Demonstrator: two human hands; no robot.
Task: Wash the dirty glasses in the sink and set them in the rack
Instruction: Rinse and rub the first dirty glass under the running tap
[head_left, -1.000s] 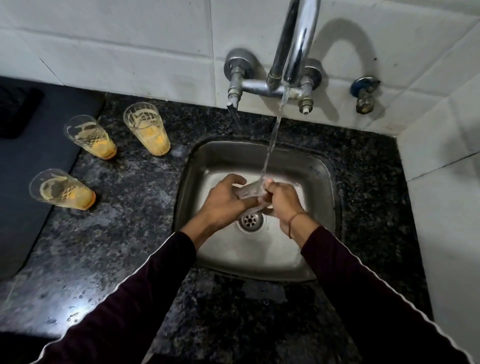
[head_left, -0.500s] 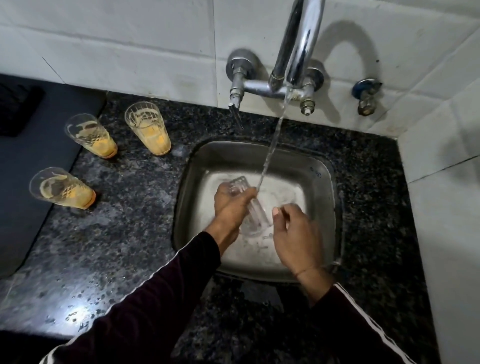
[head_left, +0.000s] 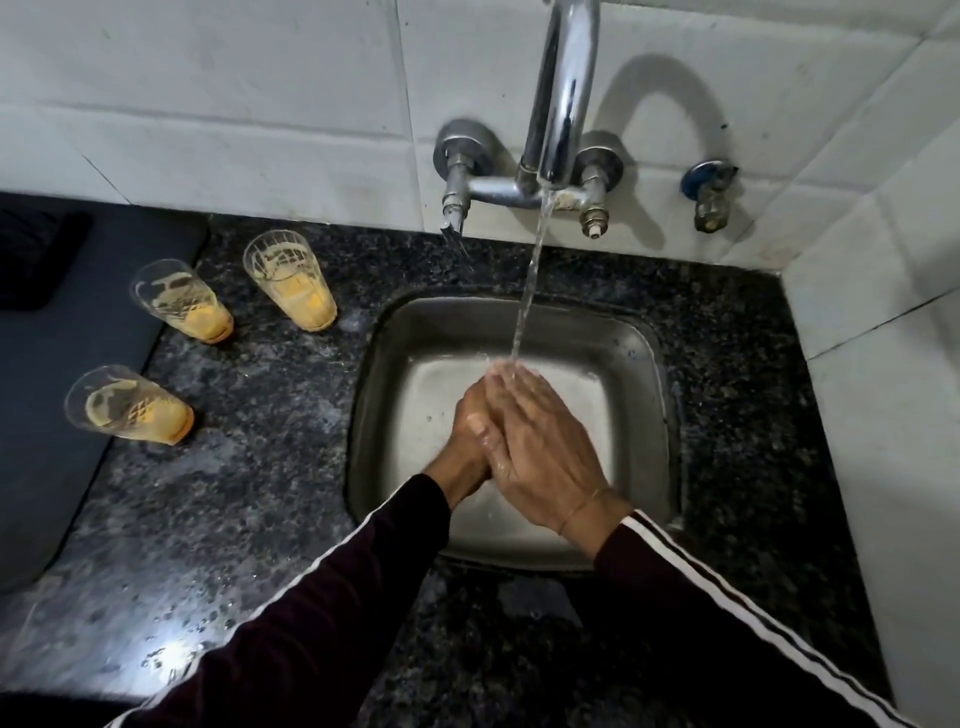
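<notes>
Pressing together under one stream (head_left: 527, 291), two flat hands (head_left: 511, 436), three dirty glasses (head_left: 288, 283), fingertips blurred.

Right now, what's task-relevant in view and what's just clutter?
Job:
three dirty glasses on the counter
sink
tap, water running
left hand and right hand, pressed together under the stream

Lying about:
dark mat at left
blue wall valve

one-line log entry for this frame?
hands: left and right pressed together under tap stream, no glass held | sink: no glass visible | counter: three dirty glasses waiting
</notes>
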